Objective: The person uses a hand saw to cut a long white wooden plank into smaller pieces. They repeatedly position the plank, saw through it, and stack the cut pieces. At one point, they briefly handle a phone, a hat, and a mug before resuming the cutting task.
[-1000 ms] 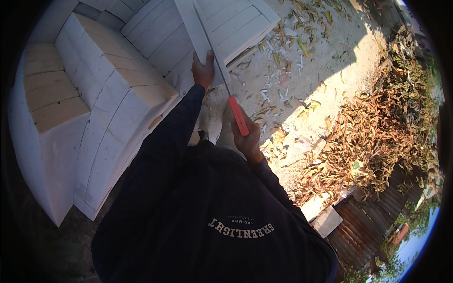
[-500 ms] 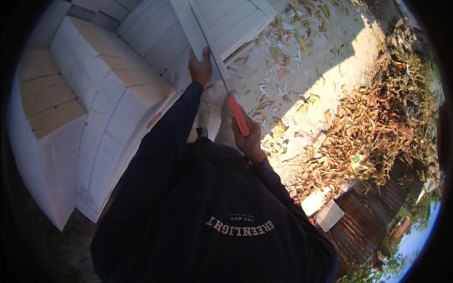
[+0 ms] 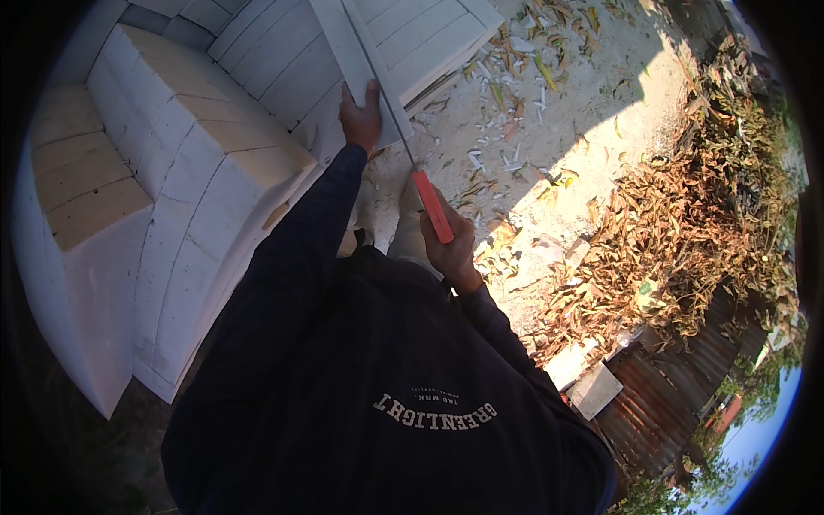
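Note:
My left hand (image 3: 360, 120) grips the near part of a long pale board (image 3: 337, 30), fingers curled at its left side, over a stack of white blocks (image 3: 421, 47). A thin metal saw blade (image 3: 398, 124) lies lengthwise along the board, reaching toward me past its near end. My right hand (image 3: 455, 249) is closed around the saw's red handle (image 3: 432, 206), below and right of my left hand. The underside of the board and some of the fingers are hidden.
More stacked white and tan blocks (image 3: 197, 189) fill the left. Sandy ground (image 3: 601, 103) with white scraps and leaves lies right of the stack. A heap of dry leaves (image 3: 652, 240), rusty corrugated sheets (image 3: 652, 403) and a grey slab (image 3: 596, 390) are at the right.
My left hand and the board sit slightly higher and further left in the picture than a second ago. The red handle has shifted a little upward with my right hand. Both grips look unchanged.

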Demonstrator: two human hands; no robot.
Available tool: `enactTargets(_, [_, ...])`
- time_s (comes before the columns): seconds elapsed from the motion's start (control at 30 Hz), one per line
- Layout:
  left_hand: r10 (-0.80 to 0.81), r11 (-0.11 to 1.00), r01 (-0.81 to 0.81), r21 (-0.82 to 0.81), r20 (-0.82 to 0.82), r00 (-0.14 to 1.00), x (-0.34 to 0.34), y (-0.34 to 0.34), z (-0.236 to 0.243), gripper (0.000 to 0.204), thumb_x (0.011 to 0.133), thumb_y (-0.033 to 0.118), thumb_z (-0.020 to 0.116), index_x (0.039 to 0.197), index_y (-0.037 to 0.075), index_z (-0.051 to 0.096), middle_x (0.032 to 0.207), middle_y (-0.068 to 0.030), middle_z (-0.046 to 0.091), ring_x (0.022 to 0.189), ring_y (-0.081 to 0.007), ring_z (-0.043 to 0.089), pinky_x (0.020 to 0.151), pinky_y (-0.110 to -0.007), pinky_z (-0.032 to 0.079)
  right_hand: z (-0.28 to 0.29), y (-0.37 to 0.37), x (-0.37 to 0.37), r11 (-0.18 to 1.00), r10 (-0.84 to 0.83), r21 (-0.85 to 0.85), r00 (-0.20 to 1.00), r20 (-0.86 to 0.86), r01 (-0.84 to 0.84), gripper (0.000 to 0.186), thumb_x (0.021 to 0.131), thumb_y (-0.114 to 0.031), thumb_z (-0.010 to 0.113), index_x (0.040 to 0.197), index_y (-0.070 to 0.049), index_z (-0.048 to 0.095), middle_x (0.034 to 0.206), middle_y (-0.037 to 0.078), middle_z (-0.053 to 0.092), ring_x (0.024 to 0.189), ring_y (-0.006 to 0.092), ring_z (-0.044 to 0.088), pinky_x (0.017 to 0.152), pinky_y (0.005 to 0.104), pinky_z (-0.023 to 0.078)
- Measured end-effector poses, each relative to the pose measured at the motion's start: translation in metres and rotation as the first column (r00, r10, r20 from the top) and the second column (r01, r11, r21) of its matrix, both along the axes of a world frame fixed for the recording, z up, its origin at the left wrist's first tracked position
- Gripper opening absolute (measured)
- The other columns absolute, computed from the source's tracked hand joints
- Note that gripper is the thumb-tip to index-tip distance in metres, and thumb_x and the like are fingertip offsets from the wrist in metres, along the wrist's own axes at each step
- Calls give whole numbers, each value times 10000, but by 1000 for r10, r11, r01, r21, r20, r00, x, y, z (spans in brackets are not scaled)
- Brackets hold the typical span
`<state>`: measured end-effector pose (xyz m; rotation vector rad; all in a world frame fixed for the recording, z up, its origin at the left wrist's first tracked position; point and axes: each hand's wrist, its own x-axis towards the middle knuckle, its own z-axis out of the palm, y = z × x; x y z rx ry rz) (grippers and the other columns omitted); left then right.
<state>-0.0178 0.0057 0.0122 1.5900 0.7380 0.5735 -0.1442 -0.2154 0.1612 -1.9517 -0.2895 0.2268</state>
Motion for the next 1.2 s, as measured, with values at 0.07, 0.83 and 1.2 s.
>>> enactTargets(0.07, [-7, 1000, 7, -16, 29, 1000, 1, 0, -1, 589, 1006, 416, 669, 1326, -74, 595, 1115, -268, 738, 1049, -389, 725, 926, -449, 537, -3, -1, 1, 1000, -2, 4, 1000, 13, 2, 476, 955, -81, 662, 1419, 7, 609, 1120, 224, 757, 934, 190, 754, 775, 339, 584])
enactTargets(0.83, [-3, 1000, 4, -27, 32, 999, -1, -3, 6, 539, 1021, 372, 661, 1320, -72, 596, 1056, -235, 759, 977, -349, 750, 878, -419, 556, 1, -3, -2, 1000, 20, 3, 997, -79, -20, 473, 956, -47, 636, 1417, 46, 589, 1226, 265, 717, 1073, 237, 742, 868, 340, 571])
enactTargets(1.2, [25, 999, -25, 25, 5, 1000, 0, -3, 4, 570, 1024, 383, 658, 1333, -90, 587, 1127, -262, 737, 1057, -364, 724, 921, -423, 535, 2, 13, 9, 999, 25, 28, 1000, 1, -25, 458, 939, 4, 594, 1389, 89, 591, 1152, 282, 728, 1008, 225, 747, 836, 337, 571])
